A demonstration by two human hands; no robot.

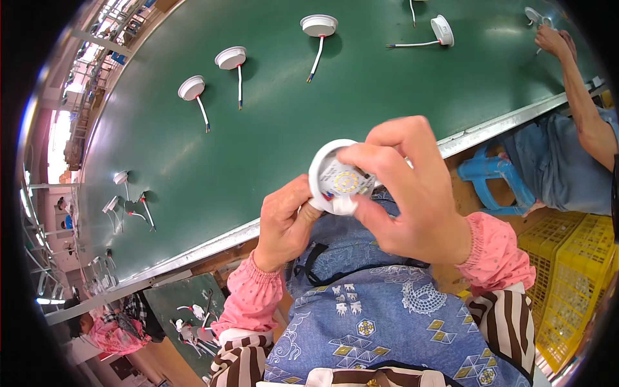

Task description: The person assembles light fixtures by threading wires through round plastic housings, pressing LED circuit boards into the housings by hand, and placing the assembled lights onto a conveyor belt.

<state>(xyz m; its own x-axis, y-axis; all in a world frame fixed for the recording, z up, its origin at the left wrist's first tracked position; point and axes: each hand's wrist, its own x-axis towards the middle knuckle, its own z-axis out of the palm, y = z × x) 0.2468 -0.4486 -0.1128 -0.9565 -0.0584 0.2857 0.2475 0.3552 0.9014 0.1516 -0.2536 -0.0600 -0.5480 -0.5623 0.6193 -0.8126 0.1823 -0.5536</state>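
Observation:
Between my hands, above my lap and close to the table's near edge, is a round white LED light (335,187). Its face is turned up, showing a circuit board with a ring of small yellow LEDs and a bit of red near the rim. My left hand (285,222) grips the left side of its housing with thumb and fingers. My right hand (419,200) pinches at the face, index finger over the upper rim and thumb at the lower right. Whether those fingertips hold a smaller part is not visible.
Across the green table (258,155) several white lights with cable tails are spaced out, one (319,26) at the far side. To the right, a co-worker's hand (554,42) handles another. A blue stool (493,180) and yellow crates (567,277) stand below the edge.

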